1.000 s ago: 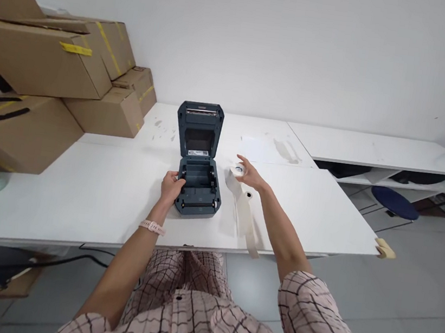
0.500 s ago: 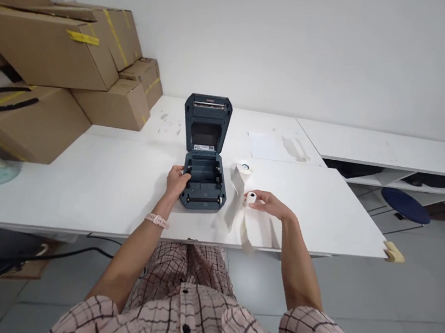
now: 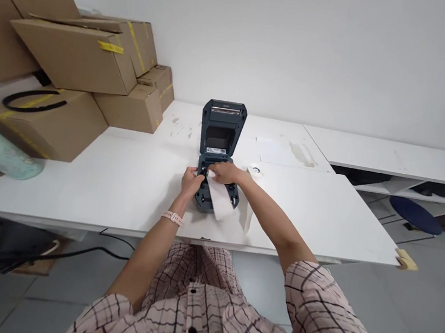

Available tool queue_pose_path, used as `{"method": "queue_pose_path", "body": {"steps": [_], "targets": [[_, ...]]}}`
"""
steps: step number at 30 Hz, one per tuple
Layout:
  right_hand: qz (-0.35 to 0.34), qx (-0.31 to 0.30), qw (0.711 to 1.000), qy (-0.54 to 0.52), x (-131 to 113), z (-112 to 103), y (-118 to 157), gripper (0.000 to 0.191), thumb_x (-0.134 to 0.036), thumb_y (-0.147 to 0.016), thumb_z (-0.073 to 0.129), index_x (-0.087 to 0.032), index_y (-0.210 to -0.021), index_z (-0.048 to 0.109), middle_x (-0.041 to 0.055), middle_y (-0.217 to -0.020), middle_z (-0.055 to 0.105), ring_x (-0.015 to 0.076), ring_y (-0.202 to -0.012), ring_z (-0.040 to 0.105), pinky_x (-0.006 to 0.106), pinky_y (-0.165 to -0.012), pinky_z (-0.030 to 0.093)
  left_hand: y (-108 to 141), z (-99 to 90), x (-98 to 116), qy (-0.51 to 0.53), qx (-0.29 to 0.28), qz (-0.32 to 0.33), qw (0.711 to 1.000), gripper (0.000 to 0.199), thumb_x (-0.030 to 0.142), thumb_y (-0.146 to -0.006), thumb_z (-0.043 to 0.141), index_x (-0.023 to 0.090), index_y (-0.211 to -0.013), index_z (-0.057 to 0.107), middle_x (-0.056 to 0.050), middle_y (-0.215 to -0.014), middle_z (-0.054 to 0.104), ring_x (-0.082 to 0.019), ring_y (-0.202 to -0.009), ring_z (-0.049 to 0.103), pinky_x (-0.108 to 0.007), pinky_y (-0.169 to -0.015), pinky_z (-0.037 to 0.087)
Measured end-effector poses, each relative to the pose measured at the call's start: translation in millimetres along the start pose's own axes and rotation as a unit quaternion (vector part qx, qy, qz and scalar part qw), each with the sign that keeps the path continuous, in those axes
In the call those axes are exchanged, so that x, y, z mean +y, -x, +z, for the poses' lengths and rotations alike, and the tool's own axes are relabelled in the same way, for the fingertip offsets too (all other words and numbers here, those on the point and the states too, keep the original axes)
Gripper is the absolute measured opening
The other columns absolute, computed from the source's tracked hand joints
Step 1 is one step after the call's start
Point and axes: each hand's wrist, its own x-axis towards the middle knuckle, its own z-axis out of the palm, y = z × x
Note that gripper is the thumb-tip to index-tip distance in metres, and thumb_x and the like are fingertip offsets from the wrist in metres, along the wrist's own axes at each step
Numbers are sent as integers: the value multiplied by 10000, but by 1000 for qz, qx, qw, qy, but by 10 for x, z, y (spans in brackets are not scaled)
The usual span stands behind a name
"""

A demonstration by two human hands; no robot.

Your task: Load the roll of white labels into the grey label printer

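Note:
A dark label printer [image 3: 220, 139] stands on the white table with its lid raised. My left hand [image 3: 192, 182] grips the left side of the printer body, thumb over its inner edge. Inside the open bay, my right hand [image 3: 224, 172] is closed on a small white paper roll [image 3: 210, 174], which it partly hides. A loose strip of paper [image 3: 221, 202] hangs from the roll over the printer's front. Another white roll [image 3: 255, 172] lies to the right, partly behind my right forearm, with its strip trailing toward the table's front edge.
Cardboard boxes [image 3: 73, 57] are stacked at the left, with a black band [image 3: 34, 101] on one. A mint-green bottle [image 3: 7, 152] lies before them. A thin sheet [image 3: 276, 150] rests behind the second roll. A blue stool [image 3: 415, 215] stands at the right.
My right hand has carried the small roll left into the printer's bay, its strip now lying across the front. My left hand stays at the printer's left side. The view has shifted slightly.

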Motion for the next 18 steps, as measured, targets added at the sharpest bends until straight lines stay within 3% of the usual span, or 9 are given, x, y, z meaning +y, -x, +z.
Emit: {"method": "queue_pose_path", "body": {"steps": [3,6,9,13,15,18], "targets": [[-6,-7,1000,0,-39,98,-66,385,-175,-855,672,-170,-1240,650,150,-1218,702,320,-1103,670,368,-892,514,3,-3,-2,-9,3,7,1000,371,167,-639,652,175,-1004,581,71,-616,465,-118,-566,479,-242,-577,359],[7,25,1000,3,-88,141,112,398,-195,-925,597,-167,-1322,595,144,-1285,665,283,-1174,633,344,-930,501,5,1,-24,-3,6,7,1000,373,183,-644,651,176,-1011,587,60,-633,487,-121,-568,487,-244,-570,362],[33,121,992,-14,-213,257,417,358,-186,-979,507,-151,-1325,591,146,-1282,655,261,-1199,608,356,-958,501,14,12,-51,20,8,-5,1000,413,196,-643,659,176,-1049,588,25,-723,552,-128,-614,529,-246,-586,393],[37,235,968,-85,-431,567,788,301,-206,-1010,461,-170,-1233,660,109,-1255,689,238,-1153,641,365,-961,534,34,27,-49,92,-19,-44,995,615,211,-621,709,187,-1209,531,-58,-1021,625,-154,-765,609,-256,-644,454],[41,274,955,-106,-525,720,882,318,-210,-1018,439,-170,-1246,658,102,-1326,660,238,-1212,622,375,-1016,520,41,26,-32,124,-42,-68,989,720,216,-619,723,186,-1294,474,-89,-1112,616,-165,-803,621,-262,-653,469],[55,312,944,-95,-648,871,916,342,-169,-1006,431,-164,-1269,650,116,-1367,634,259,-1282,583,410,-1063,499,42,16,-13,132,-65,-75,986,759,218,-626,726,177,-1329,443,-93,-1094,615,-157,-760,612,-266,-631,471]]}}
